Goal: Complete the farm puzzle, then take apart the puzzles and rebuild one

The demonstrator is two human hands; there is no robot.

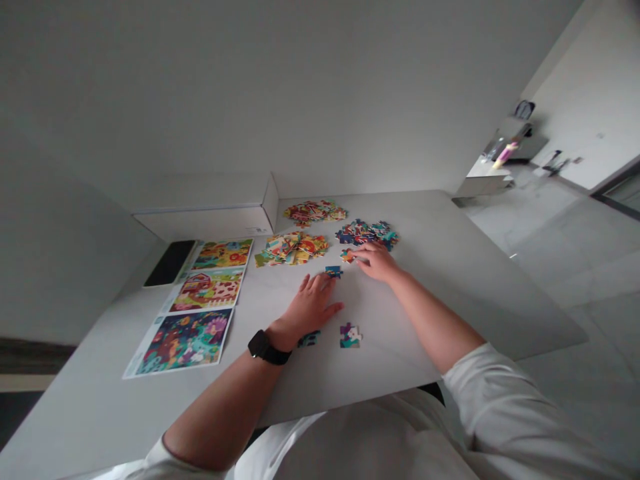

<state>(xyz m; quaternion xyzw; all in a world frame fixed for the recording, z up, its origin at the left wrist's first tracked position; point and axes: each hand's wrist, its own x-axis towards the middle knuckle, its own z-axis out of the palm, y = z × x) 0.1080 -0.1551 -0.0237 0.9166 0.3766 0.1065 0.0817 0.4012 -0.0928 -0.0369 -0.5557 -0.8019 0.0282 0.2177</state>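
Puzzle piece (346,255) could be straying if our right hand (376,263) (grip unclear) is brushing the blue pile (359,233); our spread left hand (311,308) is grasping nothing.

Purple-and-white puzzle piece (350,337), mottled blue-and-red puzzle pile (359,233), black watch (259,344)

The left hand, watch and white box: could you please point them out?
Left hand (307,311), head view: its back.
Watch (259,344), head view: its dark face.
White box (215,221), head view: its front side.
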